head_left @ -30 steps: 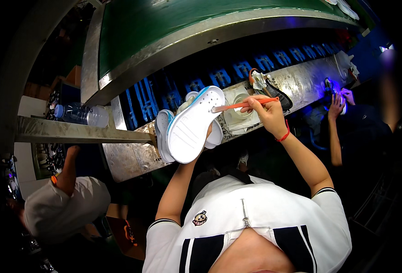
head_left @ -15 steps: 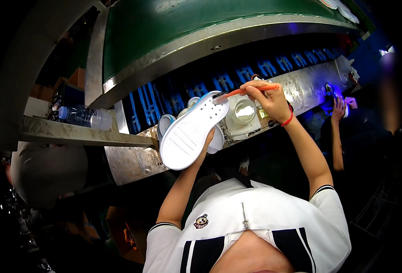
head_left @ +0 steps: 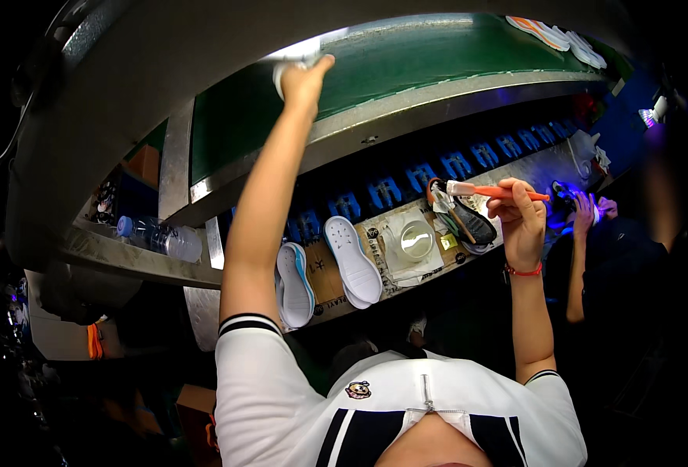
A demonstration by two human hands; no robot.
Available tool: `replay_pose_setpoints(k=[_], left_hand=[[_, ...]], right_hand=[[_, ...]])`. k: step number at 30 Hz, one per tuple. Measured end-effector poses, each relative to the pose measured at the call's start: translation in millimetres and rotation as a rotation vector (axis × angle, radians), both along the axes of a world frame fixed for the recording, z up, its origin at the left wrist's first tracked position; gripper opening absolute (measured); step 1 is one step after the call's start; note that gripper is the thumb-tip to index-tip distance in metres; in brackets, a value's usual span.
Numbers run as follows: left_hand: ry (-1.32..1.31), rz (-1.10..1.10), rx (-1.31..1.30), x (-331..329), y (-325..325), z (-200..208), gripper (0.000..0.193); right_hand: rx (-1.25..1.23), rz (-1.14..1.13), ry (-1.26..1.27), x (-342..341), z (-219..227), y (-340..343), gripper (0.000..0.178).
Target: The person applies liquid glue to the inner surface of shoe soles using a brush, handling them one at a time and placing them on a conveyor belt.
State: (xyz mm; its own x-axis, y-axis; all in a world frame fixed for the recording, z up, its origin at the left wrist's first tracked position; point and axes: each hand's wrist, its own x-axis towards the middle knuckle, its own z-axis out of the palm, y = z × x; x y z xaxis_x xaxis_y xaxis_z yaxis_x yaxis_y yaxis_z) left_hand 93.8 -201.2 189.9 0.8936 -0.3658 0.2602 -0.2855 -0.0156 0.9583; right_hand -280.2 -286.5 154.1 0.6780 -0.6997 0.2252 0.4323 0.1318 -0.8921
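Note:
My left hand point(head_left: 301, 84) is stretched far forward over the green belt surface. Its fingers close round a white shoe sole point(head_left: 279, 80), mostly hidden and blurred. In my right hand point(head_left: 520, 218) is a brush point(head_left: 488, 191) with an orange handle, gripped between thumb and fingers, its pale bristle end pointing left. Below the brush, a dark shoe-shaped holder point(head_left: 472, 223) has sticks and cloth in it. A round bowl point(head_left: 416, 240) of clear liquid stands on white paper. White soles point(head_left: 355, 265) lie left of it, next to a grey sole with blue trim point(head_left: 295, 286).
A metal rail point(head_left: 282, 152) edges the belt, above a row of blue clamps point(head_left: 384, 192). A plastic bottle point(head_left: 157, 237) lies on the left ledge. More soles point(head_left: 542, 33) rest at the belt's far right. A co-worker's hand point(head_left: 584, 212) works at the right.
My left hand has gone from above the bench forward and left onto the belt, with the sole. My right hand has drawn the brush away to the right and lower.

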Motion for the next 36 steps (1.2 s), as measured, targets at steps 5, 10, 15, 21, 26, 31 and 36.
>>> replay_pose_setpoints(k=[5,10,15,21,26,31,36], left_hand=[[-0.380,-0.215,-0.181,-46.3,-17.5,-7.7,0.065],[-0.990,-0.887,0.781,-134.9,66.1,-131.8,0.069],[-1.202,-1.115,1.054,-122.1,107.5,-249.1,0.069],[-1.325,-1.160,1.094,-106.2,91.0,-262.9,0.014],[-1.187,-1.122,1.253,-99.2,100.0,-274.9,0.016],[-1.226,-1.076,1.186,-81.3,124.5,-246.7,0.012],[-1.056,-1.018,1.114,-85.1,137.1,-232.7,0.039]], right_hand=[[0.099,0.020,0.150,-32.4,-50.0,-4.5,0.027],[0.212,0.108,0.406,-54.0,-115.7,14.3,0.027],[0.199,0.173,0.504,-57.6,-144.4,20.7,0.028],[0.247,0.161,0.503,-42.7,-164.6,16.7,0.029],[0.254,0.104,0.489,-29.8,-188.6,7.9,0.030],[0.037,0.069,0.555,-11.9,-200.7,-5.6,0.029],[-0.192,-0.015,0.669,8.2,-246.9,-29.2,0.028]])
